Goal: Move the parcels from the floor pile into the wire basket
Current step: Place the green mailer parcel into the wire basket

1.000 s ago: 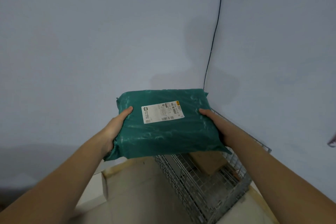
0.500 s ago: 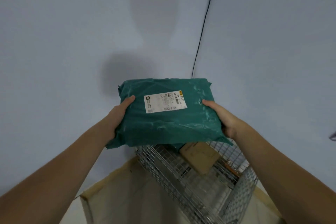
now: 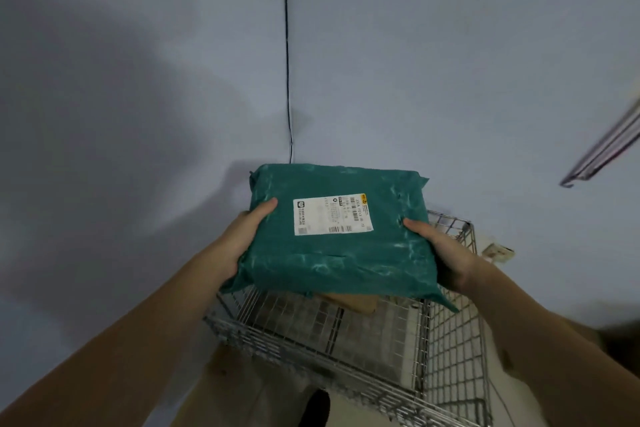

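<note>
- The green parcel (image 3: 341, 236) sits between both hands, held above the basket (image 3: 346, 350) — label up.
- Left hand (image 3: 242, 239) grips its 9 o'clock edge, thumb on top.
- Right hand (image 3: 440, 250) grips its 3 o'clock edge, thumb on top.
- A brown parcel (image 3: 349, 302) lies in the basket, at the green parcel's 6 o'clock — partly hidden.

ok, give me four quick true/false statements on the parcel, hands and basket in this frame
1. Both hands hold the green parcel, left hand and right hand at opposite edges. True.
2. The parcel rests on the basket floor. False: it is held above the wire basket.
3. A brown parcel already lies in the basket. True.
4. The white label faces down. False: it faces up, toward the camera.
</note>
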A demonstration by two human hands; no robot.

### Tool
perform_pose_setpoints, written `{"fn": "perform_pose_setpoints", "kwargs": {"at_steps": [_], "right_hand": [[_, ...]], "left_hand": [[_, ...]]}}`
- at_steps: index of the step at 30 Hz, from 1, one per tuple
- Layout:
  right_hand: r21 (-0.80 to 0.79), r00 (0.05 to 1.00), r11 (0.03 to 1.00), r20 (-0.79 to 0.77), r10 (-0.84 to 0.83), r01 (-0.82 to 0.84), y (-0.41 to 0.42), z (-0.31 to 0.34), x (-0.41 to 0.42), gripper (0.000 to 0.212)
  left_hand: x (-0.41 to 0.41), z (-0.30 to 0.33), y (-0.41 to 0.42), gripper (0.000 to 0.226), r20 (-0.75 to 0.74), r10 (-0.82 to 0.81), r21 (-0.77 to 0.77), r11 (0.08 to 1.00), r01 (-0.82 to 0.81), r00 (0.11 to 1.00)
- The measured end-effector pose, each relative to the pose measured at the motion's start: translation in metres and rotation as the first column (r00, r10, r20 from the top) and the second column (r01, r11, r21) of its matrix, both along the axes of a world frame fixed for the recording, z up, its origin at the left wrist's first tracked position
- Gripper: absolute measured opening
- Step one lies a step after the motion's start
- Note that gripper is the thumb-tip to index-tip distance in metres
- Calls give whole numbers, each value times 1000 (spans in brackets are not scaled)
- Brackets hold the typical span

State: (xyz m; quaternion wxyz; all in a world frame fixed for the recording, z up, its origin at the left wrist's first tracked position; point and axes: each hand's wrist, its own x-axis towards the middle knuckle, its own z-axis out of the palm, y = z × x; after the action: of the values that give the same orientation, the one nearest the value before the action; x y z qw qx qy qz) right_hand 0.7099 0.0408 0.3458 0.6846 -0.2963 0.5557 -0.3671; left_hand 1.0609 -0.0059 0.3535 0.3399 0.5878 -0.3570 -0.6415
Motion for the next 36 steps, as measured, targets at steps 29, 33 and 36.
{"fn": "perform_pose_setpoints", "kwargs": {"at_steps": [29, 33, 36], "right_hand": [[681, 769, 521, -99, -631, 515, -83, -591, 158, 66], [790, 695, 426, -1, -719, 442, -78, -650, 217, 47], [865, 636, 319, -1, -771, 387, -84, -668, 261, 29]], "left_hand": [[42, -607, -220, 58, 451, -512, 386, 850, 357, 731], [41, -647, -261, 43, 479, -592, 321, 806, 498, 649], [33, -657, -290, 47, 544, -701, 316, 681, 660, 462]]}}
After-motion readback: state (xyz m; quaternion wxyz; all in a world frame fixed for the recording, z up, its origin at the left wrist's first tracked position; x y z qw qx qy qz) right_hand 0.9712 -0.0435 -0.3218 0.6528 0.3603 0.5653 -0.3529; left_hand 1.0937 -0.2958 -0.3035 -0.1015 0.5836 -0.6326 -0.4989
